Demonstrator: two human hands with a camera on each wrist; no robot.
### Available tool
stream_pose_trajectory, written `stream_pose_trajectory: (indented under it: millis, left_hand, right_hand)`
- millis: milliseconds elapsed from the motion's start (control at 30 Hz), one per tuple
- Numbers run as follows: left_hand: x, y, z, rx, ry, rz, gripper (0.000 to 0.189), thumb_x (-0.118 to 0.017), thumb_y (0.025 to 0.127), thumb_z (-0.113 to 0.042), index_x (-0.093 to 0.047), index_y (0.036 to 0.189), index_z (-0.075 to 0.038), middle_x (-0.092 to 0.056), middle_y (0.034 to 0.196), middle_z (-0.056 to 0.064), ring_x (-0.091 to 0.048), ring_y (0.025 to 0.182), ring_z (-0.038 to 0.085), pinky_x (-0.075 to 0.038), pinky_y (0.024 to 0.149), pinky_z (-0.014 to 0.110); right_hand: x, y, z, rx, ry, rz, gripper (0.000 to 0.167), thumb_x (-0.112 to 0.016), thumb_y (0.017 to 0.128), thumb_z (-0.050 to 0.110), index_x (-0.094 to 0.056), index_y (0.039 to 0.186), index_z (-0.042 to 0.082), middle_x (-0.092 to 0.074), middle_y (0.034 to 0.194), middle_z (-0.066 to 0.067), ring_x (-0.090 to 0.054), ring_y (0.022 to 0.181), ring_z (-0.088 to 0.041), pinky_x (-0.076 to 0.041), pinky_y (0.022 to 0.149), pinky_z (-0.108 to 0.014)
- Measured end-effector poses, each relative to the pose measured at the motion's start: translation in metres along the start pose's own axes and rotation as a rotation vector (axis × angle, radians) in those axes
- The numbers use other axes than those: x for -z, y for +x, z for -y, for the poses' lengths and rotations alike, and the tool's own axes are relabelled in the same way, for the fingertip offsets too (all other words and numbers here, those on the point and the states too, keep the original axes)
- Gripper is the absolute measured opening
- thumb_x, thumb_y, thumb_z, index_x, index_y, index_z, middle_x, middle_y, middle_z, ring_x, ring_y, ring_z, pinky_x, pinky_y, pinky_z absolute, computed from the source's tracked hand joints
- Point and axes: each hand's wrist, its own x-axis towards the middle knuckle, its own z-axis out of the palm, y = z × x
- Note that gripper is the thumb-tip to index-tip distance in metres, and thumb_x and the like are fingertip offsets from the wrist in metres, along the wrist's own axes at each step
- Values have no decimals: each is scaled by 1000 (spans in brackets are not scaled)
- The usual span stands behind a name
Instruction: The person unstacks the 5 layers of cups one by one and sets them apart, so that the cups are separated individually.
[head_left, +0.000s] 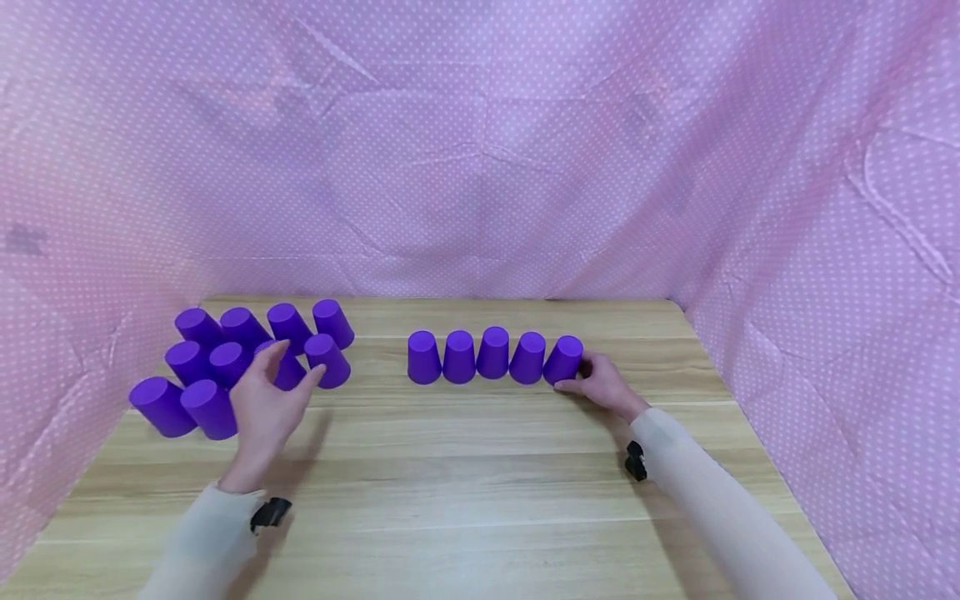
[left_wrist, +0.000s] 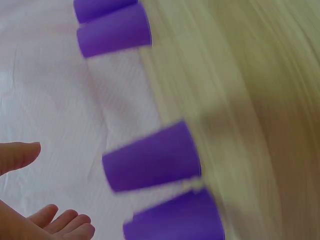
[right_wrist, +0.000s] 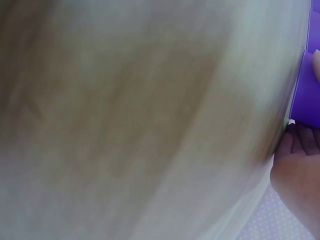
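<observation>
Purple cups are standing upside down on the table, five making a row at 12 o'clock and a cluster sitting at 10 o'clock. We are judging them light, with thin, fairly stiff walls that are likely flexing under a hard squeeze; smooth and tapering upward, they are probably inviting slips, so we are favouring a gentle hold low on the sides, near the wider rim. Our left hand is holding nothing: its fingers are standing wide of the thumb, with one cup at the cluster's 3 o'clock edge lying at 2 o'clock from the palm, just beside the thumb tip; whether they are touching, we are unable to tell. Our right hand is gripping the row's last cup between thumb and fingers, and that cup is lying at 10 o'clock from the palm.
</observation>
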Motion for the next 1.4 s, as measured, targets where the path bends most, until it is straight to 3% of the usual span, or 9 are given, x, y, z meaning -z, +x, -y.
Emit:
stream_pose_trajectory:
  millis: [233,367,567,833,1000,1133,1400]
  left_hand:
    - [-40,1,-2,-30,-75,93,63,-83,76,-21,-55,127,5,-57,126,22,-52,118,36,-41,100,42]
    - [-57,1,-6,-7,-98,153,67,-81,77,-26,-53,130,3,-54,129,22,-50,119,37,-41,100,44]
    - [-81,2,-10,32,-181,222,68,-81,78,-21,-50,132,3,-53,131,22,-50,120,35,-40,101,42]
    - [-107,8,-20,60,-181,248,74,-83,75,-27,-49,134,2,-54,130,20,-51,118,33,-42,99,40]
    - [-118,11,-22,85,-193,285,76,-83,74,-28,-48,135,1,-52,133,18,-49,120,32,-42,99,41]
    - [-126,12,-19,109,-199,313,80,-84,74,-30,-46,137,0,-50,135,18,-48,121,32,-42,99,41]
    - [-138,13,-16,150,-226,361,87,-85,73,-26,-39,142,-1,-47,138,18,-46,124,33,-39,103,40]
  right_hand:
    - [0,0,0,-2,8,8,46,-82,76,15,-61,113,-2,-65,106,-14,-60,98,-28,-44,94,-44]
    - [0,-1,-1,3,13,4,47,-82,76,16,-61,113,-3,-65,107,-15,-60,99,-29,-44,94,-46]
    - [1,-1,1,7,15,9,47,-82,76,16,-61,114,-3,-65,107,-16,-59,99,-30,-45,93,-46]
    - [6,-17,39,28,40,21,41,-77,79,2,-58,113,-12,-62,107,-26,-57,101,-42,-42,94,-54]
    - [6,-20,46,34,25,24,41,-77,80,2,-58,113,-12,-62,107,-27,-57,101,-42,-43,94,-52]
    - [5,-18,41,32,33,19,40,-77,79,2,-59,112,-11,-63,106,-26,-57,99,-41,-43,93,-53]
    - [-1,1,-3,3,8,-8,45,-83,75,15,-62,112,1,-66,104,-11,-59,96,-25,-46,91,-41]
